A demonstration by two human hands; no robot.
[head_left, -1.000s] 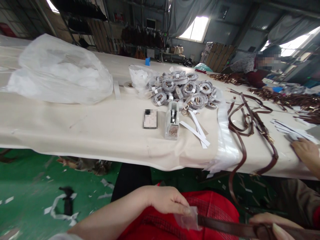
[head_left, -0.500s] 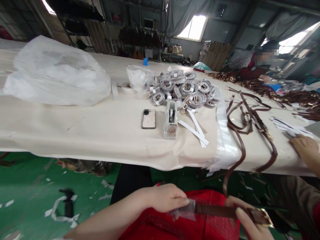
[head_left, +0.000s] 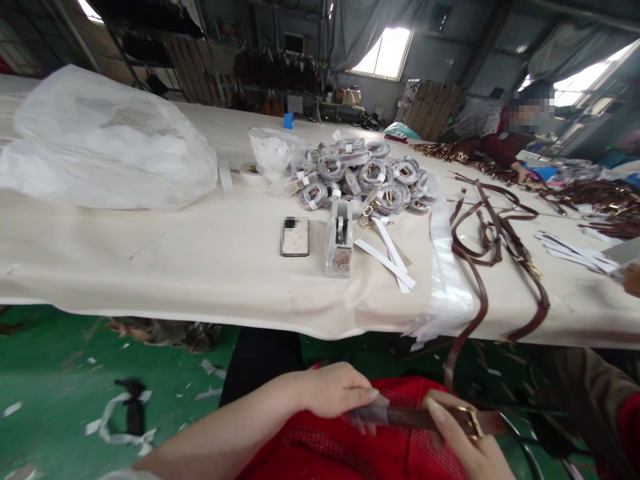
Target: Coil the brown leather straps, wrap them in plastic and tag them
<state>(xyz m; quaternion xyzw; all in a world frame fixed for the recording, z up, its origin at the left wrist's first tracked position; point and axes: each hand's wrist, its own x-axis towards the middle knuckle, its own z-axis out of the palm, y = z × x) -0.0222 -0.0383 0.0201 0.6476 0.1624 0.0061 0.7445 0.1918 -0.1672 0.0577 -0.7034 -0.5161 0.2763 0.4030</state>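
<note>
Low over my red apron (head_left: 320, 443), a brown leather strap (head_left: 410, 419) runs between both hands. My left hand (head_left: 340, 393) is closed around its left end, where a clear plastic sleeve (head_left: 377, 410) covers the leather. My right hand (head_left: 460, 433) pinches the strap beside its gold buckle (head_left: 473, 421). From there the strap loops up over the table edge to more brown straps (head_left: 500, 233). Flat clear plastic sleeves (head_left: 450, 287) lie at the table's edge, left of those straps.
On the cream-covered table (head_left: 150, 260) stand a tape dispenser (head_left: 340, 240), a phone (head_left: 295, 237), white paper strips (head_left: 387, 260) and a pile of wrapped coiled straps (head_left: 370, 173). A large plastic bag (head_left: 110, 147) sits left. A co-worker (head_left: 510, 133) is at the far right; another person's hand (head_left: 631, 277) shows nearer.
My right hand has slid left along the strap, closer to my left hand, and the buckle came with it. The neighbour's hand at right has drawn back from the paper strips.
</note>
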